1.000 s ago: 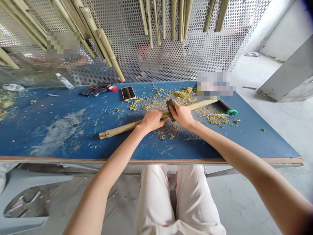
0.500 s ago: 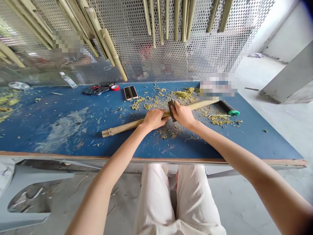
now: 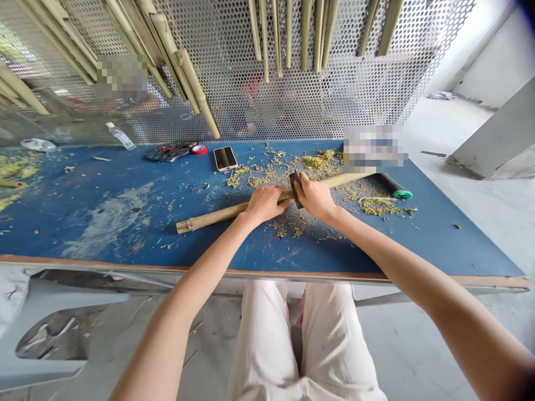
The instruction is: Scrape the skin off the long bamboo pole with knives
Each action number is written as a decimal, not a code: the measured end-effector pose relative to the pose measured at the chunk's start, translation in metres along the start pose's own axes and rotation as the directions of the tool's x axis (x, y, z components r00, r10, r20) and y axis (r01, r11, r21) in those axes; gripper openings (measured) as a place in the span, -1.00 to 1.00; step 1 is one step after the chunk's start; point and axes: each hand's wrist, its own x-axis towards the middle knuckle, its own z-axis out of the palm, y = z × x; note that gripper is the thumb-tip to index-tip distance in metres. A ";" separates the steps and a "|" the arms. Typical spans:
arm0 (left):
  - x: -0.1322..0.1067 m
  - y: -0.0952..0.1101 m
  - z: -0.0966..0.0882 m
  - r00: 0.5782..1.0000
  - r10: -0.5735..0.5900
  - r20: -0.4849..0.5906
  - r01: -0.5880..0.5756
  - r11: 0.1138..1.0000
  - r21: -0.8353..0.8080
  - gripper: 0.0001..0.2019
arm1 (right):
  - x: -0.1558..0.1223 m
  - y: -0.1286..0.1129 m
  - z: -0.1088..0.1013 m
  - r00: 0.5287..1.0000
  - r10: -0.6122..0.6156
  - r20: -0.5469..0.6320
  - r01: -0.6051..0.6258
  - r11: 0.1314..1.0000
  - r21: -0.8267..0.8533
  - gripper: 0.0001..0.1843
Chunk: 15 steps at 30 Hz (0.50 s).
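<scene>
A bamboo pole (image 3: 213,216) lies slantwise on the blue tabletop, its near end at the left and its far end at the right. My left hand (image 3: 266,204) is wrapped over the pole near its middle. Just to the right, my right hand (image 3: 316,197) is closed on a flat, dark metal scraper (image 3: 295,191), which stands across the pole against its surface. The fingertips behind the scraper are partly hidden. Pale green shavings (image 3: 295,225) are scattered beneath and around both hands.
Behind the pole lie a phone (image 3: 225,159), a roll of red tape (image 3: 198,150), dark gloves or cloth (image 3: 169,152) and a bottle (image 3: 120,136). A dark tube with a green end (image 3: 402,194) lies at the right. Bamboo pieces (image 3: 200,111) lean on the perforated metal panel (image 3: 234,106).
The whole view has shifted slightly, so things on the table appear a little further right. Both hands keep their grips, with hardly any movement along the pole.
</scene>
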 end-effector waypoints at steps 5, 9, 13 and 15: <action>0.001 -0.002 0.003 1.000 0.022 0.011 -0.022 1.000 0.005 -0.71 | 0.001 0.001 0.000 1.000 0.009 0.019 -0.009 1.000 -0.006 -0.61; 0.000 -0.001 0.004 0.998 0.051 -0.020 -0.052 0.999 -0.012 -0.72 | 0.002 0.001 0.000 1.000 0.010 0.008 -0.010 1.000 0.004 -0.62; -0.002 0.003 0.002 0.995 0.090 -0.048 -0.091 0.996 -0.014 -0.70 | 0.004 0.000 -0.002 0.999 0.025 -0.026 -0.025 0.999 0.020 -0.62; -0.003 0.005 0.003 0.996 0.071 -0.054 -0.072 0.997 -0.024 -0.70 | 0.004 0.001 -0.003 0.999 0.023 -0.032 -0.023 1.000 0.017 -0.62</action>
